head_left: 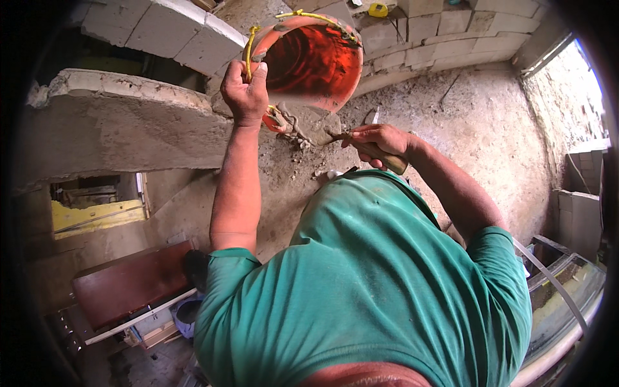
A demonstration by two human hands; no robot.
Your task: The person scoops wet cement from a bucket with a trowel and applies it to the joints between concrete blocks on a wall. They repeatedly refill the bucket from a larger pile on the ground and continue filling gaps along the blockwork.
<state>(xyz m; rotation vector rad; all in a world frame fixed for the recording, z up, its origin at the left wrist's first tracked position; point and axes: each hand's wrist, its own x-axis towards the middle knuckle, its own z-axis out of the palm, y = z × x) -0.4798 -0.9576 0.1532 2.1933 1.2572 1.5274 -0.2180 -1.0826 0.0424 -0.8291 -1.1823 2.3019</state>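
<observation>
1. A view from above, looking down over a person in a green T-shirt [367, 284] who stands at a rough grey concrete ledge [122, 122].
2. The left hand [245, 90] is raised, its fingers curled tight around the rim of an orange bucket [313, 58], with the thumb lying over the edge.
3. The bucket is tipped on its side, so its open mouth faces the camera and its red-orange inside wall shows. A yellow wire handle [303, 14] runs along the upper rim.
4. The bucket hangs from the grip: most of it lies to the right of and above the left hand, which clamps the left part of the rim.
5. The right hand [380, 142] is closed around the handle of a trowel [332, 132]. The blade points left, ending just under the lower lip of the bucket, between the two hands.
6. Grey mortar [293, 129] clings in lumps below the bucket's lip, beside the trowel blade.
7. Pale masonry blocks [445, 32] form a wall behind the bucket. A dusty concrete floor [464, 109] lies to the right.
8. At the lower left lies a dark red-brown board [129, 280].
</observation>
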